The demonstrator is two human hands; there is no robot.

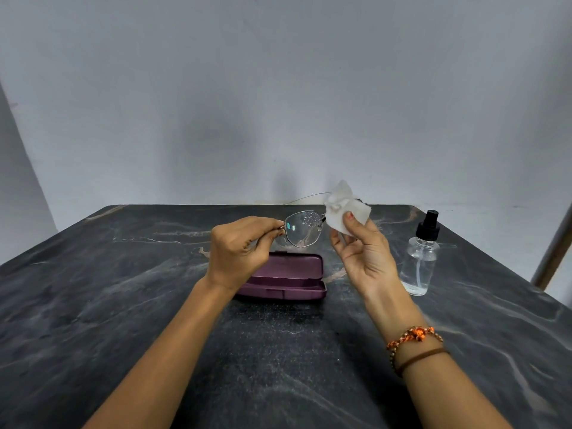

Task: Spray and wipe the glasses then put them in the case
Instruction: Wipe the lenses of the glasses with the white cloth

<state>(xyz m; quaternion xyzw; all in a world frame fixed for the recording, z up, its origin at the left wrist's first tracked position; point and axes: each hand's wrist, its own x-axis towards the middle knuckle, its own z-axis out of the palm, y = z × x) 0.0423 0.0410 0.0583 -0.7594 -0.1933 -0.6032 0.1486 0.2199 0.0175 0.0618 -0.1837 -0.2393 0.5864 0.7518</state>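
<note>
My left hand (240, 247) pinches the left end of thin metal-framed glasses (303, 229), held up above the table. The visible lens carries a patch of spray droplets near its upper right. My right hand (360, 252) grips a white tissue (342, 210) and holds it over the other lens, which the tissue hides. One temple arm sticks out behind, toward the wall. A purple glasses case (288, 275) lies open on the table below my hands, partly covered by my left hand.
A clear spray bottle (419, 261) with a black pump top stands upright to the right of my right hand. The dark marbled table (123, 305) ends at a grey wall. A pole (554, 243) leans at the far right edge.
</note>
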